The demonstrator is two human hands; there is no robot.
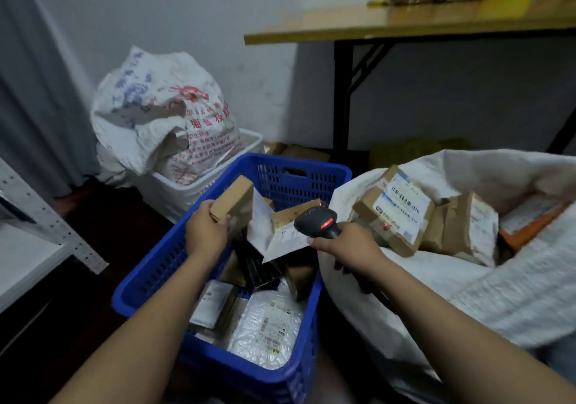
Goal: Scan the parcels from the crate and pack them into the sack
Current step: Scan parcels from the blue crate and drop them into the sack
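Note:
A blue plastic crate [149,282] stands in front of me, holding several parcels: brown boxes, white mailers and a bubble-wrap packet [265,332]. My left hand [204,232] grips a small brown cardboard box [233,199] lifted over the crate's far left part. My right hand [346,243] holds a black barcode scanner [318,219] with a red light, its head over the crate's right side and turned toward the box. To the right lies an open white woven sack [405,304] containing several labelled cardboard parcels [396,213].
A white basket [177,191] with a filled printed sack [162,107] stands behind the crate. A wooden folding table [405,26] with boxes rises at the back right. A grey metal shelf [40,216] is at the left. The floor is dark.

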